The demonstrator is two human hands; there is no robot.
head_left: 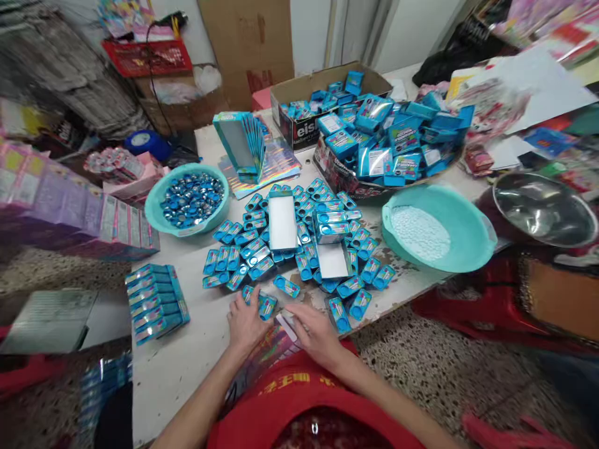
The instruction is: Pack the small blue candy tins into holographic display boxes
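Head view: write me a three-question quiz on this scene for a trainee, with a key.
1. What lies in the teal basin on the right?
a) blue and silver discs
b) small white pieces
c) pink sachets

2. True or false: the left hand is reaching into a basin.

3. Fill in: the neat row of blue boxes stands on the ____ part of the table.

Key: 1 b; 2 false, its fingers are at the small blue packs; 3 left.
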